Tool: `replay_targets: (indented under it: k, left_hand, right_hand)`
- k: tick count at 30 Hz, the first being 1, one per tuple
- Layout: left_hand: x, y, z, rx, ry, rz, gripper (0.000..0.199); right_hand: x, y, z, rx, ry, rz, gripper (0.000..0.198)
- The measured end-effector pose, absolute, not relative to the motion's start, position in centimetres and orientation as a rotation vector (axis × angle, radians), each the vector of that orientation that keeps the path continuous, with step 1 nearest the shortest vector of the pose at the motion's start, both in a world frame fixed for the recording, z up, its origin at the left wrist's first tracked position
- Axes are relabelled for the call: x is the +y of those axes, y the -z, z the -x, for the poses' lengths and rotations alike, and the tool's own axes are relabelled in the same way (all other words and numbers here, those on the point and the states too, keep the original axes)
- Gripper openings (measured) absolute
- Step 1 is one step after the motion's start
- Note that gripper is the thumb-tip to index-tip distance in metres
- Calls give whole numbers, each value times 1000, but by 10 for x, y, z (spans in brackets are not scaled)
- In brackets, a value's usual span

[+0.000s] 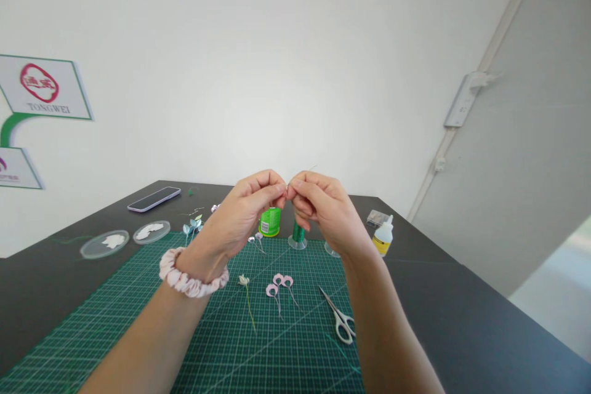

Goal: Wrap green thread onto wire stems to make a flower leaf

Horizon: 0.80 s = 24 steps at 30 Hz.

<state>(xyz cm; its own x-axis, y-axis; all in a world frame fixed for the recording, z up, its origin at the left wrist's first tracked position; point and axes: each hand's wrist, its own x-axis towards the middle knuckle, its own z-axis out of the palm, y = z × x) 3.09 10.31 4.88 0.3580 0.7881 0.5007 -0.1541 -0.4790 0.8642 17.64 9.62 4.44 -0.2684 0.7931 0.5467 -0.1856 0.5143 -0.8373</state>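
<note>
Raised over the far edge of the cutting mat, my left hand (252, 203) and my right hand (323, 200) meet at the fingertips, both closed in a pinch. A thin wire (314, 167) pokes up behind the right hand; the fingers cover most of it. Below lie pink petal loops on wire stems (278, 283) and a small cream flower (244, 281) on a green stem. White-handled scissors (340, 320) rest beside my right forearm. A spool of green thread (298, 236) stands under the hands, next to a bright green tin (269, 223) partly hidden by my left hand.
The green cutting mat (207, 345) lies on a dark table (425, 295). On the left are a phone (154, 199), two clear dishes (95, 249) with white pieces, and blue flowers (191, 226). A yellow-labelled glue bottle (383, 237) and a small box (377, 218) stand at right.
</note>
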Motion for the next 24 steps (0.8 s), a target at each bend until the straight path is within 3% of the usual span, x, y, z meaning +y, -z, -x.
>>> replay_targets:
  k: [24]
  left_hand:
    - [104,-44,-31,862,-1568,-2119,15]
  right_hand:
    - [97,-49,-172,-1508,-1019,609,17]
